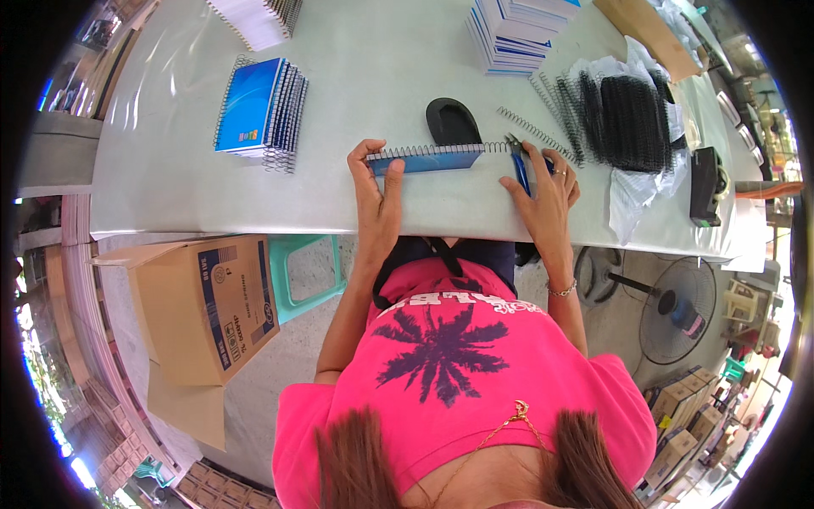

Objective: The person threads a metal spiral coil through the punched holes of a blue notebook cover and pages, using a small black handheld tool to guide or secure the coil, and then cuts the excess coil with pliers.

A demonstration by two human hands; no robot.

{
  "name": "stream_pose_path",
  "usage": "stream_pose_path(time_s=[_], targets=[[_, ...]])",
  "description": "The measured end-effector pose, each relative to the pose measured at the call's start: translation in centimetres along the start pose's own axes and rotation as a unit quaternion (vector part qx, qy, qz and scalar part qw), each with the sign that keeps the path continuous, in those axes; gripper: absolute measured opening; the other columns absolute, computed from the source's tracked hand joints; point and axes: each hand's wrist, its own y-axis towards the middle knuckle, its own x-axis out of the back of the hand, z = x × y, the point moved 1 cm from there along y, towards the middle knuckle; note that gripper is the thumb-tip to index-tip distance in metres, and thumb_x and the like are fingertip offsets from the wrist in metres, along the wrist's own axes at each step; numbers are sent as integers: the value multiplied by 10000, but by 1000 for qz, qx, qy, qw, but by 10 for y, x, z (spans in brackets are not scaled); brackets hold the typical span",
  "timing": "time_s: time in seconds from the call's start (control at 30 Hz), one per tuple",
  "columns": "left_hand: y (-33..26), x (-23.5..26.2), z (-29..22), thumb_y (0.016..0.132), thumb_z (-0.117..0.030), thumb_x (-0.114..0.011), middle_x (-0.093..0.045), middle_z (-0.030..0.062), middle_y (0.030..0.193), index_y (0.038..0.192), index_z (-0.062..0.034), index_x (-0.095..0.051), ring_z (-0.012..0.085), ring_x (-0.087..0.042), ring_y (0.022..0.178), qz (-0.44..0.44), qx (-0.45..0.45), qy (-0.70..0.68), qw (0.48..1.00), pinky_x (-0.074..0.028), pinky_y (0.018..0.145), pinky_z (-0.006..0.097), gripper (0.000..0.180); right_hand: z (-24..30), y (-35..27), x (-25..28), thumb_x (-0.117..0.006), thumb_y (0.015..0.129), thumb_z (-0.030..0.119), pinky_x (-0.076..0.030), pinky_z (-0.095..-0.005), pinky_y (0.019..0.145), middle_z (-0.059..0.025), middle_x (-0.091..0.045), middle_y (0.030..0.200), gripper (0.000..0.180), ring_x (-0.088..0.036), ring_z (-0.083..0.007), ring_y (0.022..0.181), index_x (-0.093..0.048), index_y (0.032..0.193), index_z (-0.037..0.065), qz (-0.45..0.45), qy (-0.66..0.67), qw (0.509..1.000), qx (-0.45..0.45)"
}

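A blue-covered notebook (432, 161) stands on edge near the front of the table, a black spiral coil (441, 149) running along its upper side. My left hand (377, 182) is closed around the notebook's left end, thumb on the near face. The coil sticks out past the notebook's right end. There my right hand (547, 187) grips blue-handled cutting pliers (519, 165), their jaws at the coil's loose end. Behind the notebook lies a black oval object (452, 121). A loose spiral coil (536, 131) rests just beyond the pliers.
A stack of blue spiral notebooks (259, 109) stands at the left, with another stack (259, 19) behind. Unbound books (513, 38) are piled at the back. Black coils (632, 123) and a black tape dispenser (706, 188) lie right. A cardboard box (191, 305) and fan (677, 310) flank me.
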Motion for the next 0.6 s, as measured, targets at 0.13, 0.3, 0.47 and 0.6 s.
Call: stream_pose_path(time_s=[0.13,0.3,0.47,0.6], targets=[[5,8,-1,991,-170,-599,-455,-5,1024,1228,-13,-498,57,-369,829,23,-10,-3,1000,-327,744,218,302,-8,-1,5,-677,875,195,-300,-452,1054,-166,-507,1243,497,-491,-318,1145,-547,1351,136,-11,114,993,-38],[9,14,-11,945,-156,-653,-610,50,996,1136,-2,-603,123,-479,828,18,-20,73,997,-422,791,261,251,25,-6,25,-611,919,138,-381,-458,988,-204,-506,1218,554,-527,-333,1076,-402,1422,35,-46,275,959,-52],[9,17,-6,904,-107,-695,-635,33,867,1069,6,-673,101,-490,748,7,1,73,997,-444,719,243,202,74,-17,21,-632,915,142,-493,-429,821,-217,-548,1147,544,-587,-361,977,-345,1354,-2,1,420,907,-15],[6,17,-11,883,-36,-698,-672,36,827,1086,8,-701,88,-592,743,0,19,28,999,-487,708,220,207,94,-8,19,-689,852,125,-518,-404,745,-169,-583,1043,395,-626,-355,899,-477,1167,18,74,398,911,78]])
